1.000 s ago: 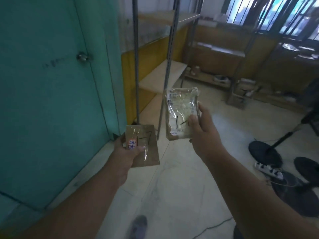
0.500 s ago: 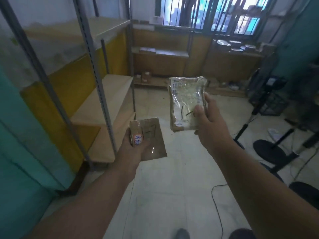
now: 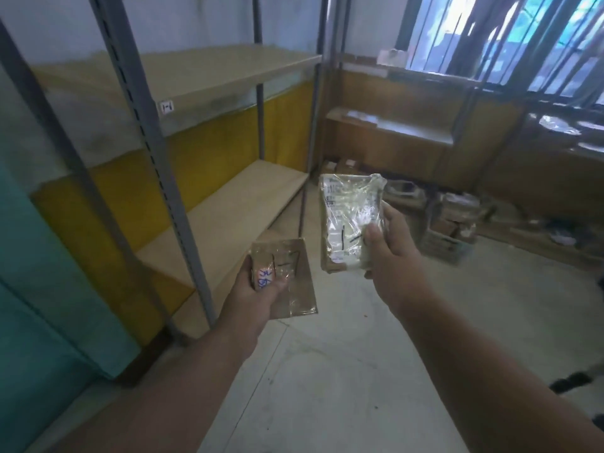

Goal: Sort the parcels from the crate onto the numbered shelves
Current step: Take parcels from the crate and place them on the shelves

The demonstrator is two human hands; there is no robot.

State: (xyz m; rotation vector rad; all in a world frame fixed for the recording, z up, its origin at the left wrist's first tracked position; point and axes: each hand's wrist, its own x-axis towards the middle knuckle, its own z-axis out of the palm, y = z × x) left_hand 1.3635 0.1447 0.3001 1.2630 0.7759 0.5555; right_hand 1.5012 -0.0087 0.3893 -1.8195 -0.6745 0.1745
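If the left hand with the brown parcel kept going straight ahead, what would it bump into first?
Probably the lower shelf. The left hand holds the brown parcel pointing up and forward towards that board. Depth is hard to judge, so it might slip past the shelf's right edge.

Pale tiled floor [image 3: 327, 387], teal wall [image 3: 39, 289], barred window [image 3: 506, 44] letting in daylight.
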